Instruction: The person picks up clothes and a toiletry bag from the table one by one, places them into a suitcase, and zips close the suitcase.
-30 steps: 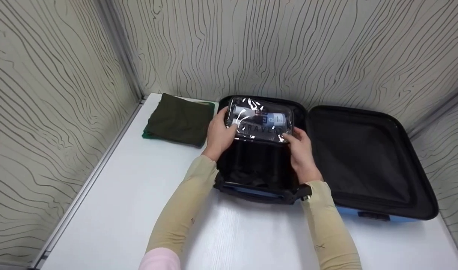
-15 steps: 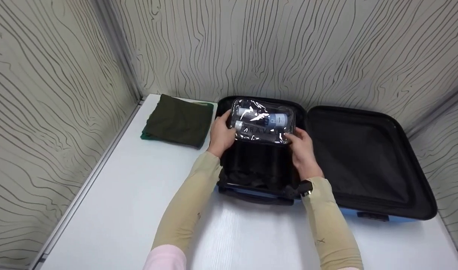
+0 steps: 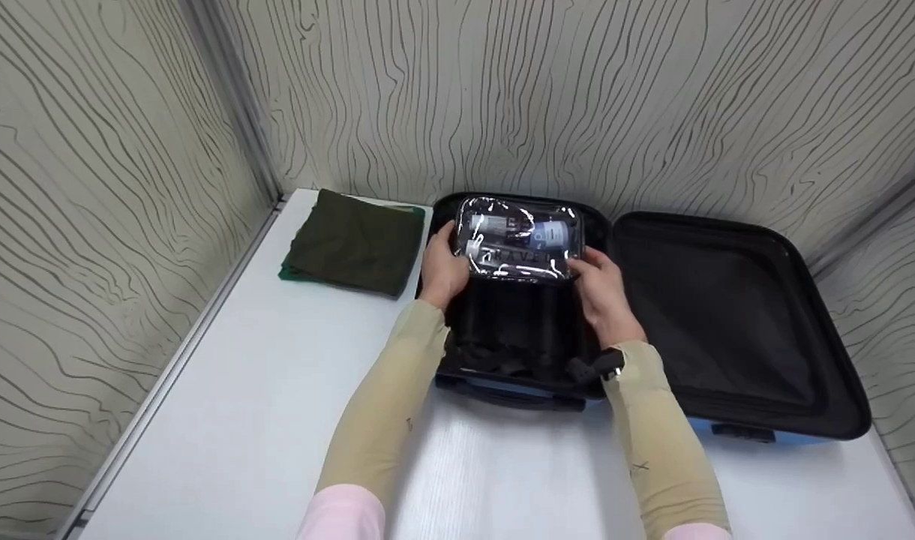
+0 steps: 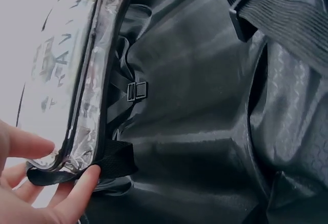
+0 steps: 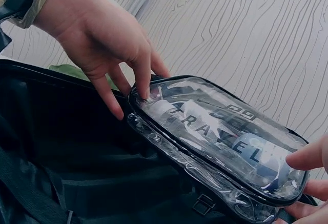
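Observation:
A clear zip toiletry bag (image 3: 519, 238) with black edging and "TRAVEL" lettering lies over the back of the open suitcase (image 3: 514, 319). Bottles (image 5: 256, 157) with white and blue parts show through its plastic. My left hand (image 3: 445, 264) grips the bag's left end, thumb on top and fingers at the side. At the other end my right hand (image 3: 602, 289) pinches the near corner between thumb and fingers. In the left wrist view a black strap loop (image 4: 82, 172) of the bag runs by the left fingertips. Seen from the right wrist, the bag is tilted against the suitcase's far side.
The suitcase lid (image 3: 727, 322) lies folded open on the right. Black straps with a buckle (image 4: 137, 91) run across the lining. A folded dark green cloth stack (image 3: 356, 244) sits on the white table (image 3: 277, 390) at the left. Patterned walls (image 3: 442, 97) stand close behind.
The toiletry bag has shifted slightly, ending a little to the left and flatter in the suitcase, with both hands still on its ends. The bottles inside have slid a little.

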The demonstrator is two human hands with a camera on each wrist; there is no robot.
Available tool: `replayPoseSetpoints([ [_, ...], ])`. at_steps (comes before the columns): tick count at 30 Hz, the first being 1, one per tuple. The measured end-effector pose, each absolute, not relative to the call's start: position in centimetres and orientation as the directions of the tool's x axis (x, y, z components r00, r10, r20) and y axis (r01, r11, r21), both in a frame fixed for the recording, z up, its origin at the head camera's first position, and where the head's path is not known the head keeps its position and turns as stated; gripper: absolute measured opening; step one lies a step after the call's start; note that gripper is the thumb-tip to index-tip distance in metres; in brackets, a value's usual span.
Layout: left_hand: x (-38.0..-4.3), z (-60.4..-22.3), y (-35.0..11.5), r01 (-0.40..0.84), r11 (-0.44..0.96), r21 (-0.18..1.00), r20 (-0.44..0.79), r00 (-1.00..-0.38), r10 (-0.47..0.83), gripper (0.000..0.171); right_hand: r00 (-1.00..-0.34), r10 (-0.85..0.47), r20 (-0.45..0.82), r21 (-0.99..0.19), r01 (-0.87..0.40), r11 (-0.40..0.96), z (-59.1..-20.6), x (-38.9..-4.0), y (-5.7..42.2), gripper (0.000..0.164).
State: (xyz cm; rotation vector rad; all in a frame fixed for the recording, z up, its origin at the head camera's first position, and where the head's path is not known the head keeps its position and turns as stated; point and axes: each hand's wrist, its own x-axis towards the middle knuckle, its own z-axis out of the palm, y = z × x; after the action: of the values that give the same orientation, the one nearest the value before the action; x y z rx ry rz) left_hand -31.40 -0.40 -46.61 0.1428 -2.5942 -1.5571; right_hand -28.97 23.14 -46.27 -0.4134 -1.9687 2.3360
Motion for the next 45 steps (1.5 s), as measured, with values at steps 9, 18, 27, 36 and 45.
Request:
replayPoseSetpoints([
  [9,-31.9,-46.6,0.2,-0.044,0.353,0.935,0.010,-0.989,-0.150,0.067,-0.963,0.197,-0.183,-0.973,0.150,-0.173,-45.9,-29.4,23.7,0.054],
  [18,-31.6,-46.8,0.7,-0.082,0.264,0.961,-0.055,-0.993,-0.109,0.073,-0.949,0.215,-0.232,-0.967,0.201,-0.157,-46.6,-30.0,24.3,0.057],
  [27,-31.3,-47.3,1.8,-0.101,0.145,0.984,-0.084,-0.989,-0.118,0.076,-0.933,0.186,-0.309,-0.944,0.276,-0.182,-47.2,-29.7,24.6,0.062],
  [36,-31.7,-47.6,2.0,-0.144,-0.025,0.989,-0.146,-0.986,-0.078,0.081,-0.925,0.179,-0.335,-0.929,0.292,-0.228,-48.3,-30.0,24.6,0.063],
  [45,-31.7,-48.3,1.5,-0.214,-0.020,0.977,-0.214,-0.977,-0.010,0.093,-0.925,0.176,-0.336,-0.928,0.294,-0.228,-49.7,-30.4,24.5,0.062],
])
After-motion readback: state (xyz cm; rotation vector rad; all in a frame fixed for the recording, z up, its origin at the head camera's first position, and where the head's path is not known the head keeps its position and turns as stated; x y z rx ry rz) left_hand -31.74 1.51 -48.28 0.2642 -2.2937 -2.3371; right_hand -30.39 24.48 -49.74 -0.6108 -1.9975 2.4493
